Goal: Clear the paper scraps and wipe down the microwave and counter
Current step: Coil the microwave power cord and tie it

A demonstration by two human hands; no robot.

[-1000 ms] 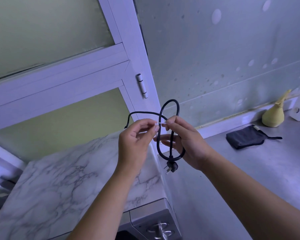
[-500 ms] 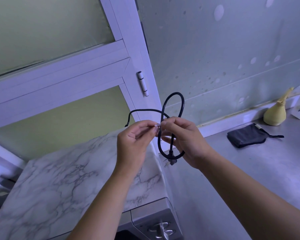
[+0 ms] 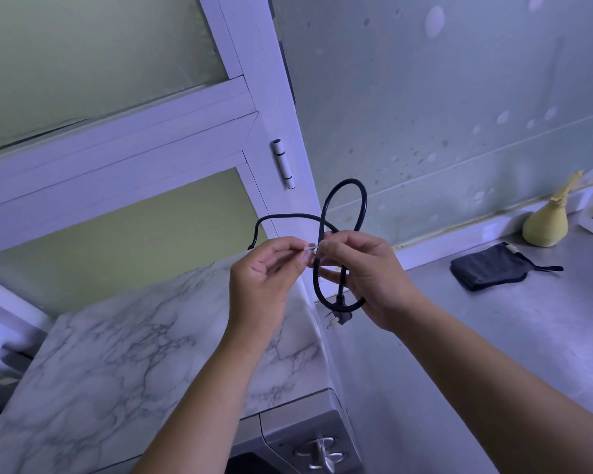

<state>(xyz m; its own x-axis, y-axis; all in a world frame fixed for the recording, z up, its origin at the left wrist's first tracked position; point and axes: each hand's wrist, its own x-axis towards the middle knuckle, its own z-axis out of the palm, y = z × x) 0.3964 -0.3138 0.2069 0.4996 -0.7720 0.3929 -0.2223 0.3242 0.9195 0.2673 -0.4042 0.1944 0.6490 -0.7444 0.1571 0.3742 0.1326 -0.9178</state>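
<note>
Above the microwave's (image 3: 134, 354) back right corner the right hand (image 3: 367, 278) gripped the looped black cord (image 3: 344, 186) while the left hand (image 3: 264, 285) pinched a small pale tie (image 3: 310, 248) at its crossing, seemingly tidying before wiping; next, the tie needed cinching

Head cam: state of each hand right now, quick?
Left hand: closed, pinching a small white tie.
Right hand: closed, holding the looped black power cord.
</note>
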